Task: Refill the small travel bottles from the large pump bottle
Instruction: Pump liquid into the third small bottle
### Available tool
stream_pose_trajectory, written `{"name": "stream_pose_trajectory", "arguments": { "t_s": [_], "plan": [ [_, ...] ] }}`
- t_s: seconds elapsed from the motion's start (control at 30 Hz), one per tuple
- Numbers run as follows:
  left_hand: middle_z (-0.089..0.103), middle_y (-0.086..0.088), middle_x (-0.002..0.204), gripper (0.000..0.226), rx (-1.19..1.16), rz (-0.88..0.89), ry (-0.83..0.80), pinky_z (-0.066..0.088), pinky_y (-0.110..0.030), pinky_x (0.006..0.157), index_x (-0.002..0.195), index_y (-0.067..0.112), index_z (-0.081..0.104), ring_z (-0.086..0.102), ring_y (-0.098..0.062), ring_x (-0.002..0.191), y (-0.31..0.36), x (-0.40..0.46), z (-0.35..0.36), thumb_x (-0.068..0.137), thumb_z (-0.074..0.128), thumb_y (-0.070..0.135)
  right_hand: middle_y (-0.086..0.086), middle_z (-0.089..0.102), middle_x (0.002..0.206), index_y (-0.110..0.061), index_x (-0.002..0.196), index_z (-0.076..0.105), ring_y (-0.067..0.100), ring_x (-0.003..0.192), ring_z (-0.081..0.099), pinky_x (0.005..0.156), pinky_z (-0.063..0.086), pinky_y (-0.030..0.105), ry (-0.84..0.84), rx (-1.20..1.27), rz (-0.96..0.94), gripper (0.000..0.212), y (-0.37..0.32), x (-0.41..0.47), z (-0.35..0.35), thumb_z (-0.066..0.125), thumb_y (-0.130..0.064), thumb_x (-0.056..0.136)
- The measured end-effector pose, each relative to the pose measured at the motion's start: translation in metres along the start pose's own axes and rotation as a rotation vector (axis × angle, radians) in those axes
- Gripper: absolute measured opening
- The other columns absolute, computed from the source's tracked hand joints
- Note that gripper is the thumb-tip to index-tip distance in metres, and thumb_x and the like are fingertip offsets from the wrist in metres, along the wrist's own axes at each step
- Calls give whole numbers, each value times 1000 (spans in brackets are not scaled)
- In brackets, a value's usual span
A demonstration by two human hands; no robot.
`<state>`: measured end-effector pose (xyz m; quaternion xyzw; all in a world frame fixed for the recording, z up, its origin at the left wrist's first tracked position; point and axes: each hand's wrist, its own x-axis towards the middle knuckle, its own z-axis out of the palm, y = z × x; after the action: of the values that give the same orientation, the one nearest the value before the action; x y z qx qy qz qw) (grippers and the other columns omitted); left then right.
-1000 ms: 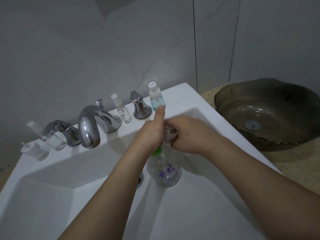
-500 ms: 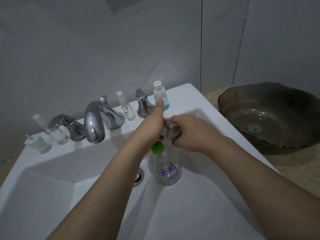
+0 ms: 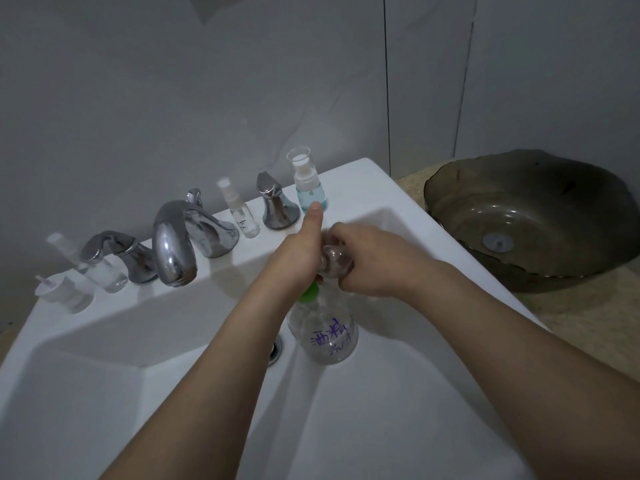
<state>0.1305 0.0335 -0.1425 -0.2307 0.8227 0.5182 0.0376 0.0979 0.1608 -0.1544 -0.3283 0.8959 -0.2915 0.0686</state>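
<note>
Left hand (image 3: pixel 294 258), thumb up, grips the top of the large clear green-collared pump bottle (image 3: pixel 325 336) standing in the white sink (image 3: pixel 104 393); right hand (image 3: pixel 374 261) clasps a small clear travel bottle (image 3: pixel 332 259) against it.

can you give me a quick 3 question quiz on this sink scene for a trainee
1. True or false: the large pump bottle stands inside the white sink.
2. What does the right hand hold? A) a small clear bottle B) the faucet C) a towel
3. Fill in: the travel bottle with blue liquid stands on the sink's back ledge, just right of a chrome ____.

Key
1. True; it stands beside the drain.
2. A; the small clear bottle is gripped above the pump, with the left hand on the pump top, thumb up.
3. Handle.
</note>
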Motion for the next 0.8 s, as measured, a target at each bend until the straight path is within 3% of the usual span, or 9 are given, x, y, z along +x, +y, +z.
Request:
{"name": "stream_pose_trajectory", "arguments": {
  "t_s": [0.1, 0.17, 0.23, 0.3, 0.43, 0.6, 0.8],
  "plan": [
    [74, -8, 93, 85, 39, 0, -11, 45, -35, 76, 90, 19, 73, 63, -23, 78, 2, -1, -3, 79, 19, 83, -15, 53, 88, -36, 108, 51, 15, 86, 58, 69, 47, 29, -32, 33, 22, 46, 0, 0, -1, 68, -16, 71],
    [72, -6, 88, 76, 37, 2, -14, 40, -31, 71, 93, 18, 70, 59, -18, 71, 8, -1, -7, 91, 16, 73, -15, 52, 77, -42, 84, 52, 14, 81, 58, 69, 49, 30, -25, 40, 23, 35, -1, -1, -4, 68, -14, 70],
    [68, -2, 78, 72, 20, 4, -17, 36, -29, 62, 91, 18, 67, 57, -14, 65, 14, -4, -10, 96, 15, 67, -11, 58, 75, -39, 69, 46, 17, 78, 59, 68, 52, 33, -2, 34, 27, 33, 0, 0, -7, 67, -14, 69],
    [66, -1, 72, 73, 45, 19, -20, 33, -29, 57, 94, 16, 67, 56, -14, 61, 17, -5, -12, 97, 12, 65, -7, 62, 77, -32, 68, 45, 19, 77, 60, 68, 53, 35, 19, 14, 39, 26, 1, 2, -7, 65, -15, 68],
    [67, -2, 71, 77, 85, -14, -31, 35, -30, 60, 105, 14, 67, 57, -15, 61, 13, -4, -12, 96, 11, 67, -7, 60, 75, -29, 68, 46, 19, 76, 60, 67, 53, 35, 21, 6, 34, 23, 2, 3, -6, 65, -17, 69],
    [71, -14, 76, 87, 118, -29, -28, 37, -30, 59, 83, 11, 70, 58, -23, 61, 6, -3, -4, 90, 12, 75, -13, 47, 66, -35, 62, 36, 13, 66, 51, 53, 36, 25, -13, -43, -2, 40, 1, -1, -7, 69, -15, 70],
    [72, -16, 81, 91, 84, -55, -20, 42, -32, 64, 84, 10, 71, 62, -26, 67, 3, -1, -2, 86, 14, 80, -14, 42, 64, -36, 60, 33, 6, 60, 43, 49, 30, 22, -16, -64, -23, 44, -3, -5, -9, 69, -12, 71]
  ]
}}
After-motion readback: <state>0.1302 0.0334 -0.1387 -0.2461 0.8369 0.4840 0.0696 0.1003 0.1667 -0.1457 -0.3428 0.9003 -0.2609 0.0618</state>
